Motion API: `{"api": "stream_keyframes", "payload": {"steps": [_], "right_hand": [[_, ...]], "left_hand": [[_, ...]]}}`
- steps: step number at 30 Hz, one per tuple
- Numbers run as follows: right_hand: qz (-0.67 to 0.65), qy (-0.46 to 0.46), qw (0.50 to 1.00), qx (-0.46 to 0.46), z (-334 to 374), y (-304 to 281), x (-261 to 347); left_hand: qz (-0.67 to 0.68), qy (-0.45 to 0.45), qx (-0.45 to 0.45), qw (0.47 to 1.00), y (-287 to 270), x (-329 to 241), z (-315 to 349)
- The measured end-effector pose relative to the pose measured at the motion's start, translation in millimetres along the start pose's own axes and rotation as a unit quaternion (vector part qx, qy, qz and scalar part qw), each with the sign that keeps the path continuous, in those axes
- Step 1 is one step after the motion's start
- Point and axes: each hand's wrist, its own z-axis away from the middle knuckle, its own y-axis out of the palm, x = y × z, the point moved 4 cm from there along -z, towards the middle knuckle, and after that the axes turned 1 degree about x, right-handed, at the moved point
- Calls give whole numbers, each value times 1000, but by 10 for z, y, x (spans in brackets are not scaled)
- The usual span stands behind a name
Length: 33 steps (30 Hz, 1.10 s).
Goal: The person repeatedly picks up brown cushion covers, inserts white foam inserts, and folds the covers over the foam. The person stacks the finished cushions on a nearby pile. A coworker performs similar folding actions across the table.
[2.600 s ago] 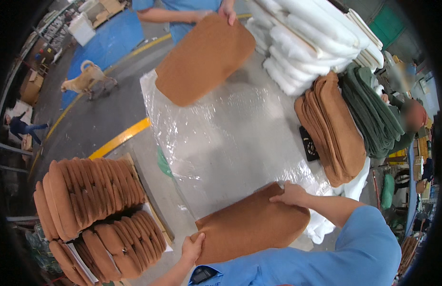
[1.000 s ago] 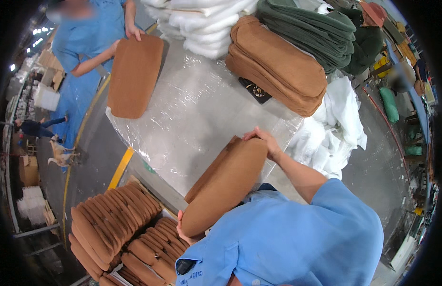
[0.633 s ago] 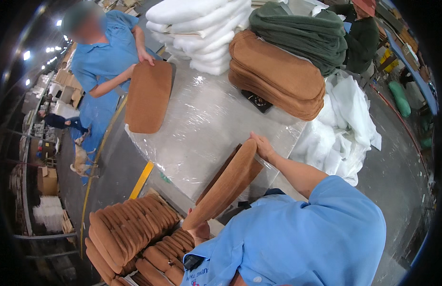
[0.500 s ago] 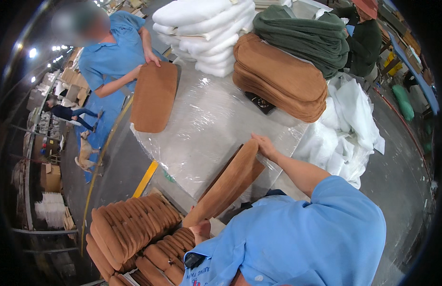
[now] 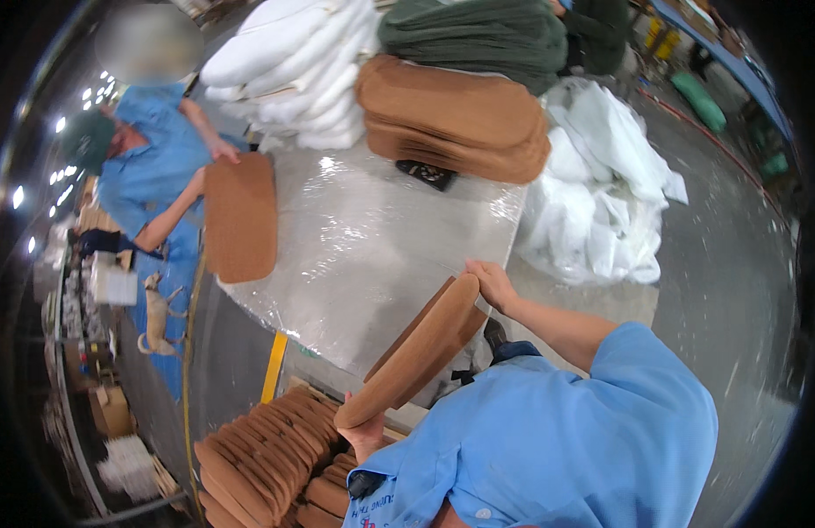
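Head view: got a wide grey table (image 5: 381,229) in the middle, covered with shiny clear film. Co-worker (image 5: 152,158) in a blue shirt over at the far left. Crumpled heap of white sheeting (image 5: 592,194) just off the table's right side. Pretty chunky pile of brown pads (image 5: 266,449) down near left, packed side by side. Tall stack of puffy white pieces (image 5: 302,66) at the far side, then a dark green stack (image 5: 473,35) right of it, with a brown stack (image 5: 456,110) just on the near side of the green. Way off left, on blue flooring, a tan dog (image 5: 163,315). Flat brown piece (image 5: 240,216) in the co-worker's hands, at the table's left side. By the table's near edge, a rounded brown pad (image 5: 416,352), tipped nearly edge-on, slanting from near left to far right. Can't tell about contact with the table. Gripped snugly at both ends: far right end in the right hand (image 5: 493,286), near left end in the left hand (image 5: 365,435), fingers wrapped round the tip. Plus a flat black thing (image 5: 427,174) with a pale pattern, right by the brown stack's near side.
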Motion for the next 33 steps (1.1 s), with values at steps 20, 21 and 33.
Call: {"api": "stream_keyframes", "payload": {"steps": [20,21,33], "right_hand": [[-174,-15,928,-330,2155,285,-999],[-177,-39,921,-345,2084,353,-1172],[-546,170,736,-364,2098,947,-1967]], "left_hand": [[-829,-242,200,462,1088,-1021,-1081],[-868,-216,220,390,1322,-823,-1165],[-743,-285,447,409,1851,2877,-623]]}}
